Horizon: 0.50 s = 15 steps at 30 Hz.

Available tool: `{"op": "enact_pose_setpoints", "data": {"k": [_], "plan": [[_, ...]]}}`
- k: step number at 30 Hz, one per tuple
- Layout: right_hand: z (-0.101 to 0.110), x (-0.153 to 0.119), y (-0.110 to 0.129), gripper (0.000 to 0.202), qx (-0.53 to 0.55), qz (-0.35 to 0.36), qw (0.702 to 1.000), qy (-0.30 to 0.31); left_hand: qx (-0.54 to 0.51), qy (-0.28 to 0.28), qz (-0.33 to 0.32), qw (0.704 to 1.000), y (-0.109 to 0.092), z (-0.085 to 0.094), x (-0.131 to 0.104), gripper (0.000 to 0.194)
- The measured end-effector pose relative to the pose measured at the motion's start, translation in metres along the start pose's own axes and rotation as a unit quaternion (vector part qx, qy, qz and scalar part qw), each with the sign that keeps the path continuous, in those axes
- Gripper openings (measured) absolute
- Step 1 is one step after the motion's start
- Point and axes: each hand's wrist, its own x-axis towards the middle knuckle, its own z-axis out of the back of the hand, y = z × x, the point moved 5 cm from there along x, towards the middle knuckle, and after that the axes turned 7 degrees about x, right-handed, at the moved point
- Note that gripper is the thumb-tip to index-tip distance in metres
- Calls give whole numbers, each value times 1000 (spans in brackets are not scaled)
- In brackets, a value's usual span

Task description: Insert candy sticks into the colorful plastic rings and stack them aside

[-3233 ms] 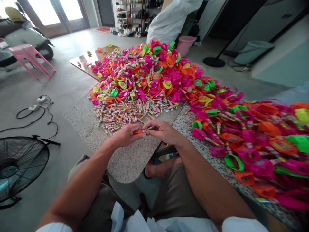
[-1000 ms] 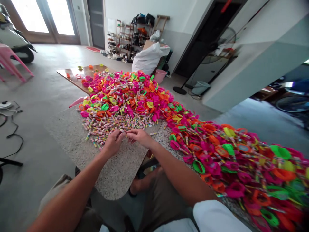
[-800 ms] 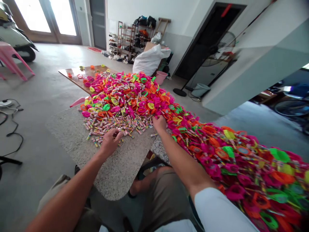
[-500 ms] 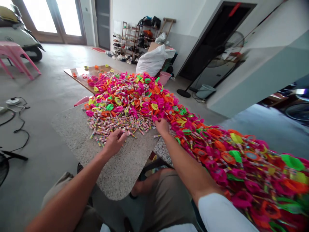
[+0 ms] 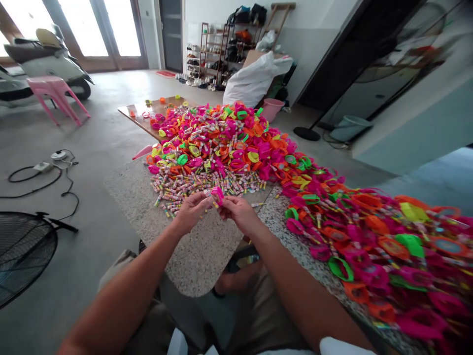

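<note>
My right hand (image 5: 239,213) pinches a pink toy watch (image 5: 217,195) above the speckled stone slab (image 5: 201,251). Close against it, my left hand (image 5: 191,212) has its fingertips closed on what looks like a small printed tube, partly hidden by the fingers. The two hands nearly meet at the watch. Just beyond them lies a spread of small printed tubes (image 5: 173,190), pale with coloured ends. Behind these rises a heap of plastic toy watches (image 5: 221,128) in pink, orange, yellow and green.
More toy watches (image 5: 373,246) with tubes among them cover the right-hand slab. A black fan (image 5: 25,256) and cables (image 5: 68,182) are on the floor at left. A pink stool (image 5: 55,91), a scooter (image 5: 48,59), a white sack (image 5: 251,81) and a pink bucket (image 5: 272,109) stand farther back.
My right hand has come away from the heap's edge, bringing the pink toy watch to my left hand. My left hand has lifted off the tubes. The view has turned slightly left.
</note>
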Motion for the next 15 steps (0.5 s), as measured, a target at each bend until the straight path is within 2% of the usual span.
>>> {"op": "enact_pose_setpoints", "data": {"k": [3,6,12,15], "plan": [[6,-1,-2,43,-54,42,997,-39,15,15,-23,999,-1,0,0,37],[9,-5,0,39,-156,107,978,-88,84,25,-65,994,-3,-1,-1,30],[8,-17,3,28,-230,173,953,-98,235,18,-126,964,-9,-3,-3,22],[8,-26,11,23,-271,247,924,-111,266,-9,-152,952,-12,-4,-2,19]]}}
